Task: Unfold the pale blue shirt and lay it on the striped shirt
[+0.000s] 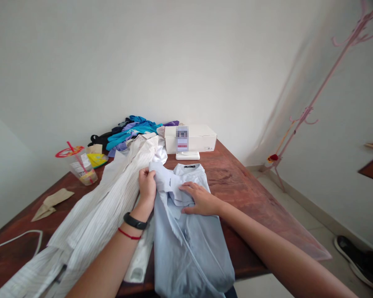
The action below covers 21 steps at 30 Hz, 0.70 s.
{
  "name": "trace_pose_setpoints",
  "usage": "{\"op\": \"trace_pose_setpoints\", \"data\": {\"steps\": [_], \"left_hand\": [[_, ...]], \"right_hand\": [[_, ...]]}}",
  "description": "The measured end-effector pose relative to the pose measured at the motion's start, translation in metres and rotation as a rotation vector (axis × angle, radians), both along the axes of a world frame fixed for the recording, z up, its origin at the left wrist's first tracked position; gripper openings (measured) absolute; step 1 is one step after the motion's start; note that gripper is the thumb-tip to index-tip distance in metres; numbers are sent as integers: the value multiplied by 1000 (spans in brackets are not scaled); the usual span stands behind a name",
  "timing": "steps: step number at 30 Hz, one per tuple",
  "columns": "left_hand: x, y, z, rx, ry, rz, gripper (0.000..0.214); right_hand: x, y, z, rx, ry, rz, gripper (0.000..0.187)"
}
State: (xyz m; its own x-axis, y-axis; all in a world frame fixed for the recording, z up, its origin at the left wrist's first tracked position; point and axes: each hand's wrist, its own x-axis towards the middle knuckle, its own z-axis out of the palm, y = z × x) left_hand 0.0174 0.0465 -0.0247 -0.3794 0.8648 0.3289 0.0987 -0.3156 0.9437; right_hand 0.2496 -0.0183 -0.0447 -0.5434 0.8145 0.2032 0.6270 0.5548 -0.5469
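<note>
A light blue shirt [194,252] lies lengthwise on the reddish-brown bench [230,178], from the middle of the frame down to the bottom edge, a little right of centre at its lower end. It is gathered into a long, narrow shape, with its neckline toward the middle of the frame and a small black label [189,166] showing inside the collar. The cloth is smooth in places and creased in others: long soft folds run down its front toward the bottom edge, and just below the neckline a paler flap [170,182] lies across the upper part, bearing a small dark mark too fine to read. Whether that flap is a sleeve end cannot be told. The left hand [147,182], at the centre of the frame, is closed, its fingers curled and pinching the shirt's upper left edge against the thumb. Its wrist wears a black band [135,221] and a red cord [129,234]. The right hand [200,199], just right of centre, is open, palm down, fingers loosely extended and thumb apart, resting on the shirt beside the flap without gripping it. Left of the shirt, a white striped garment [112,198] stretches from the lower left corner up toward the middle; beyond the neckline, a white box [199,138] sits near the wall.
</note>
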Motion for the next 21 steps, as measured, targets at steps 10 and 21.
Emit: {"op": "trace_pose_setpoints", "data": {"steps": [10,21], "left_hand": [[25,-46,22,442,900,-534,38],[18,-32,-5,19,1174,-462,66]], "right_hand": [[0,6,2,113,88,-109,20],[37,32,19,214,630,-621,14]]}}
